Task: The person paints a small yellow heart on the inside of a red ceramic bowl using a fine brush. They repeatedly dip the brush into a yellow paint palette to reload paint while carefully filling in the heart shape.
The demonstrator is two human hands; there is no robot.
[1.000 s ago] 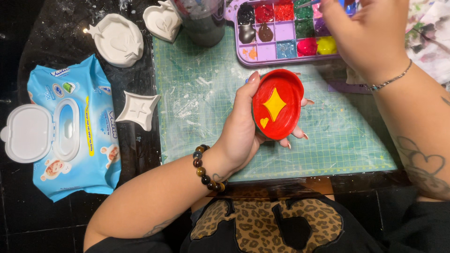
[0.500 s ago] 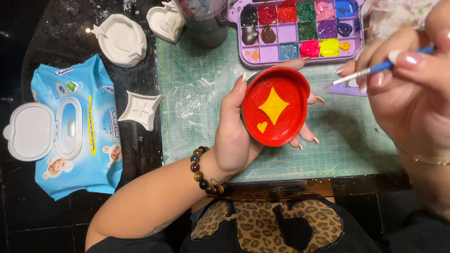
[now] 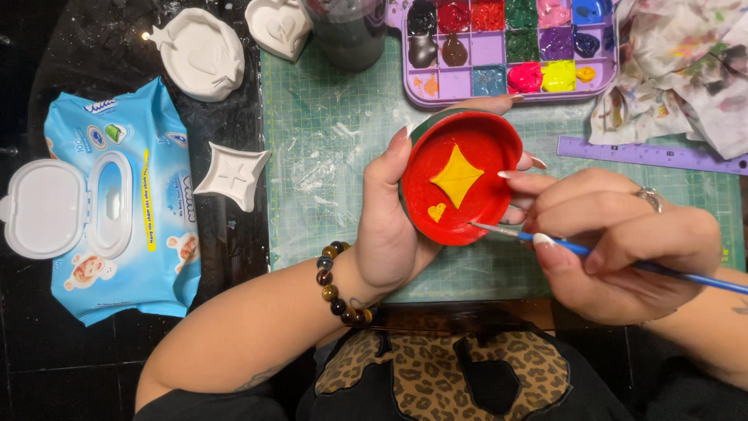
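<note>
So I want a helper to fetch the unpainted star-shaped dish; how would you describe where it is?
Start at the green cutting mat and go to its left edge, beside the blue wet-wipes pack. The four-pointed white dish lies between them on the black table. Unlike the round and heart-shaped white dishes further up, it has concave sides and sharp corners.

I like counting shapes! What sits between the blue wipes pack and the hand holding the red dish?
In the head view, a small white star-shaped dish lies between the wipes pack and the left hand, with bare green cutting mat beyond it.
</note>
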